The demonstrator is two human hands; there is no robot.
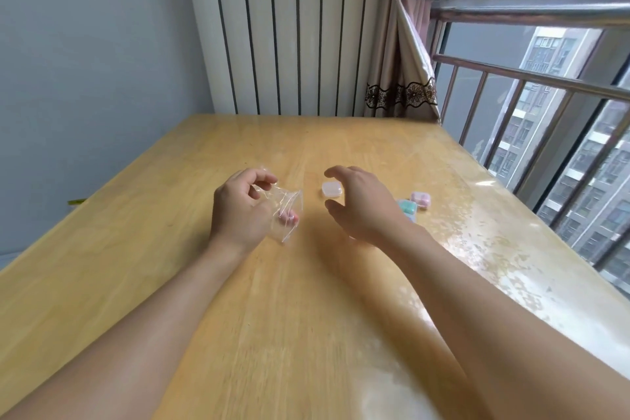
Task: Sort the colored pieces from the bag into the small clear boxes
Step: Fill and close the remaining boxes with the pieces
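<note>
My left hand (240,206) pinches a small clear plastic bag (284,211) just above the wooden table (170,215); a pink piece (287,216) shows inside the bag near its lower edge. My right hand (361,201) hovers with fingers spread and curved, holding nothing, right beside a small whitish clear box (331,189). Behind the right hand sit a box with green contents (408,207) and a box with pink contents (421,198); both are partly hidden by the hand.
The table's right edge (511,215) runs along a window with a metal railing (545,85). A white ribbed radiator panel (289,27) and a curtain (402,78) stand behind the far edge. A grey wall is on the left.
</note>
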